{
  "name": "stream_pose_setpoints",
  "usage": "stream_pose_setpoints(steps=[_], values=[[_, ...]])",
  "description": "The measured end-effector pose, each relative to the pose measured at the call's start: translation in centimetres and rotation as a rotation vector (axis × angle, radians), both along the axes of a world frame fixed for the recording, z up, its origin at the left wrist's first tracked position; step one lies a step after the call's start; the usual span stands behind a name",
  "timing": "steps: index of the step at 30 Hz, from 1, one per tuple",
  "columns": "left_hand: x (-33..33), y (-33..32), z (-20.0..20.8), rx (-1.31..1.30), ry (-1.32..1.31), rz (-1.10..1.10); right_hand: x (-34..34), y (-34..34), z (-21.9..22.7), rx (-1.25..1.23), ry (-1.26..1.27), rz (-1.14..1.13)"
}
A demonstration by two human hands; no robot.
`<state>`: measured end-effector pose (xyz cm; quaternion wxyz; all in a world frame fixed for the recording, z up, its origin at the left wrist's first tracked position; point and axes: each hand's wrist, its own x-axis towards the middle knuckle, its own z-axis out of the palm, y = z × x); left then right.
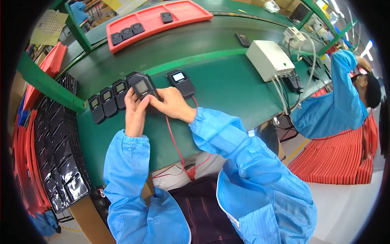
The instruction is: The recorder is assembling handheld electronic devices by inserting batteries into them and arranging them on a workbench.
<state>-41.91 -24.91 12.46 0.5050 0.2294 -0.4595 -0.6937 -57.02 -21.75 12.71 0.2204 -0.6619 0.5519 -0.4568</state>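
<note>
At your far left stand black plastic trays (61, 152); next, three similar handsets (108, 102) line up on the green bench (231, 89). Your left hand (135, 110) is closed on the lower left of the black handset (141, 86), raised at the row's right end. Its casing looks stiff, light and perhaps slick, the screen likely the fragile part, so grip the side edges, thumbs below the glass. Your right hand (174, 102) clasps its lower right. Whether the red cord (173, 138) beneath plugs into it can't be made out. Further right lie a lit handset (181, 84) and a white box (262, 61).
</note>
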Motion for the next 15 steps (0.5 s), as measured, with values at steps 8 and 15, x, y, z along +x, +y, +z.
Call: stream_pose_setpoints(steps=[8, 15], values=[[14.5, 12.1, 1.1, -0.112, -0.471, 0.254, 0.8, 0.9, 0.5, 0.004, -0.06, 0.124], [33.9, 24.2, 5.6, -0.272, -1.265, 0.397, 1.2, 2.9, 1.0, -0.103, 0.282, 0.209]])
